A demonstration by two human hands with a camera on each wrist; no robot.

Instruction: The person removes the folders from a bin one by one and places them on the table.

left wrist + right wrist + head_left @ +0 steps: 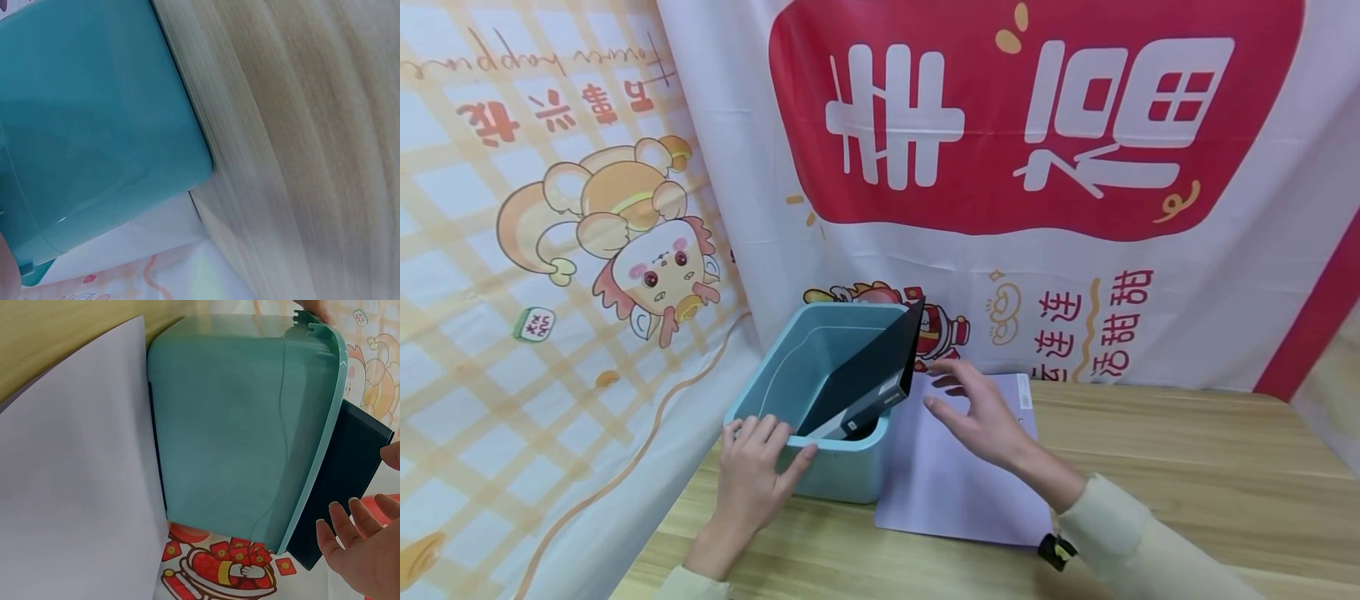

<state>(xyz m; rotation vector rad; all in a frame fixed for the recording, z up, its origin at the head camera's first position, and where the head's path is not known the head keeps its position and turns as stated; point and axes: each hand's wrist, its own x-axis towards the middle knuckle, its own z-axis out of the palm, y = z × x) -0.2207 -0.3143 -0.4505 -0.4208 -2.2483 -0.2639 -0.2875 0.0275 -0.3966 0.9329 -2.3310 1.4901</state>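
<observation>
Black and flat, the box (868, 379) leans in the teal bin (842, 471), its long axis slanting up toward the right rim. The right hand (977, 412), fingers spread and empty, hovers just beside its raised end; the left hand (752, 475) grips the bin's near rim.

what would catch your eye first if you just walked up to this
The big red and white banner fills the back wall, with a cartoon cloth to its left. On the wooden table, a black book leans out of a teal bin. The left hand grips the bin's near rim, and the open right hand hovers beside the book over a lilac sheet.
</observation>
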